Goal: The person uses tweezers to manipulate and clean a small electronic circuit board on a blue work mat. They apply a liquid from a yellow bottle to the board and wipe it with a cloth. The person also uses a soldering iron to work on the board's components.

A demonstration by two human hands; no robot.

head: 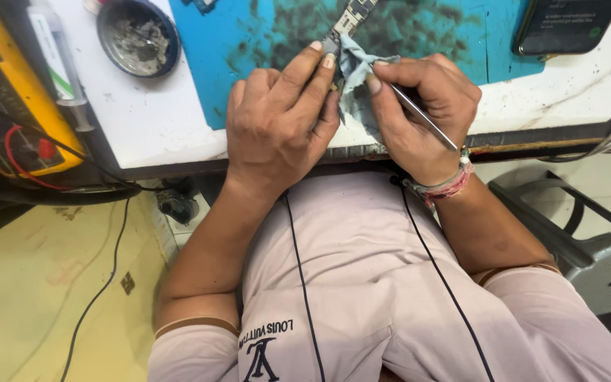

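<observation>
A small circuit board [351, 18] lies on a stained blue work mat [249, 35] at the table's near edge. My left hand [281, 120] rests on the mat with its fingertips pressing the board's near end and a grey-blue cloth [355, 67]. My right hand [426, 113] pinches the same cloth against the board and also holds thin metal tweezers [422, 117], which slant back toward my wrist. A beaded band circles that wrist.
A round dark dish [138, 37] of grey residue sits at the back left on the white table [150, 120]. A yellow meter [15, 92] with red and black leads stands far left, a syringe [58, 56] beside it. A dark phone [567, 25] lies back right. A grey stool [588, 240] stands right.
</observation>
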